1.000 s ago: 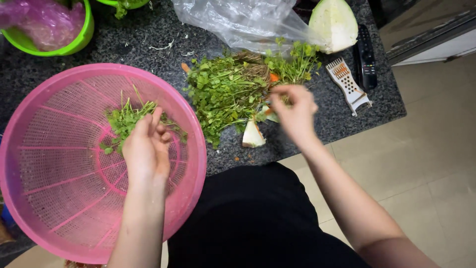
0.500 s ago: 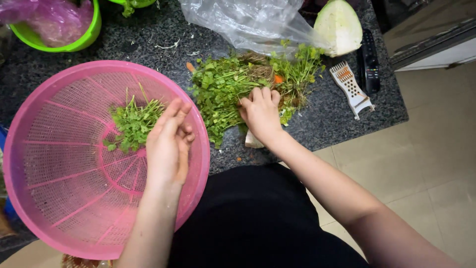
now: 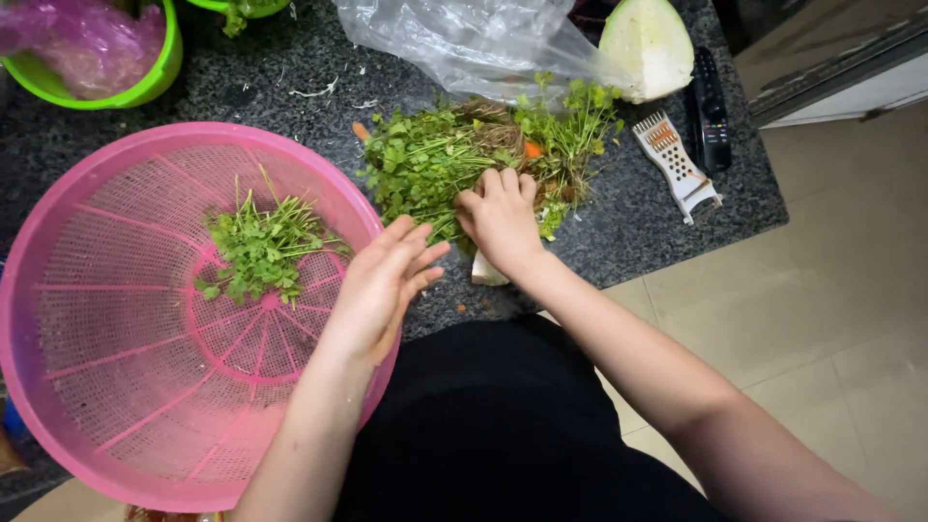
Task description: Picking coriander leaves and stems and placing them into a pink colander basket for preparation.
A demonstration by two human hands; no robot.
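Now my right hand [image 3: 500,215] closes on the herb pile [image 3: 435,159], while my left hand [image 3: 379,287] hovers open and empty over the pink colander's [image 3: 87,387] rim.

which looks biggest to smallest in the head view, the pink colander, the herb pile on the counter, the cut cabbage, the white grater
1. pink colander, by far the largest
2. herb pile
3. cut cabbage, partly cut off by the frame's top edge
4. white grater, smallest

All sit at a similar distance, so the order seems safe.

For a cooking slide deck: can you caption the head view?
Right hand presses into a herb pile on the dark counter; open left hand hovers over the pink colander.
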